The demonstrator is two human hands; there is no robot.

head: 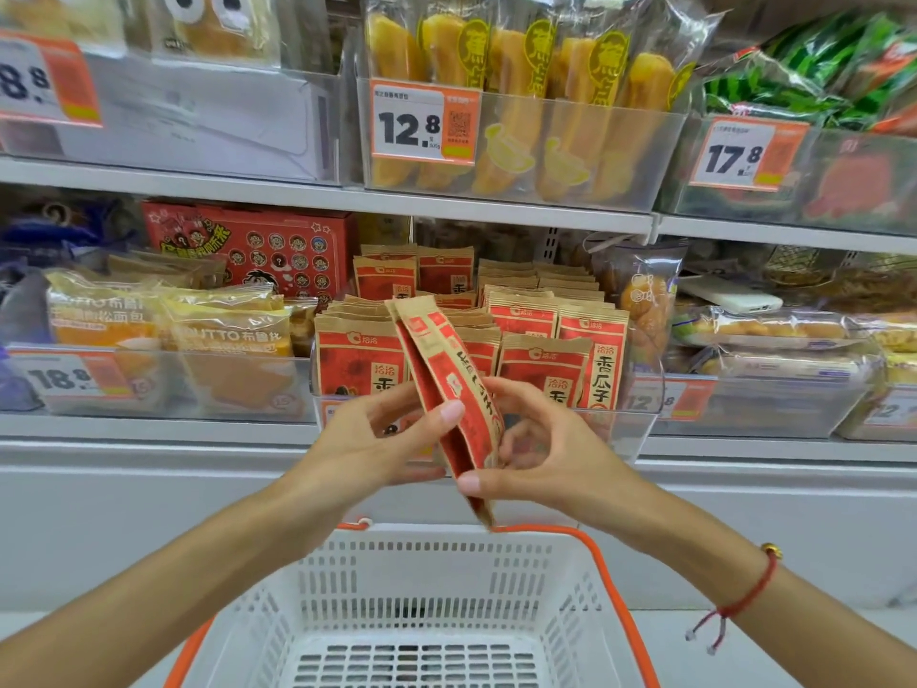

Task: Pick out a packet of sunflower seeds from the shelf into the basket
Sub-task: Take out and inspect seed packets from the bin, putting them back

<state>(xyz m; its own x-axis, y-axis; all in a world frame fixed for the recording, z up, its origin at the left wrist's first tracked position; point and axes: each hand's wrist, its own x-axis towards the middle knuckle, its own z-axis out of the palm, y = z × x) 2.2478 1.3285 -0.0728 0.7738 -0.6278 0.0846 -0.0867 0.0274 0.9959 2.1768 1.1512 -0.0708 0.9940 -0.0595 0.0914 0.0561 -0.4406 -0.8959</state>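
Note:
A red and brown packet of sunflower seeds (449, 389) stands edge-on between both hands, in front of the shelf and just above the basket's far rim. My left hand (382, 439) grips its left side, thumb pressed on the front face. My right hand (536, 449) pinches its right edge, thumb near the packet's lower part. Several matching packets (546, 360) stand in rows in a clear bin on the shelf behind. The white slotted basket (422, 563) with orange handles sits directly below my hands.
Bread packs (218, 335) fill the bin to the left and pastry packs (774, 335) the bin to the right. The shelf above carries yellow bread sticks (516, 91) behind a 12.8 price tag. A white shelf ledge (149, 434) runs across at hand height.

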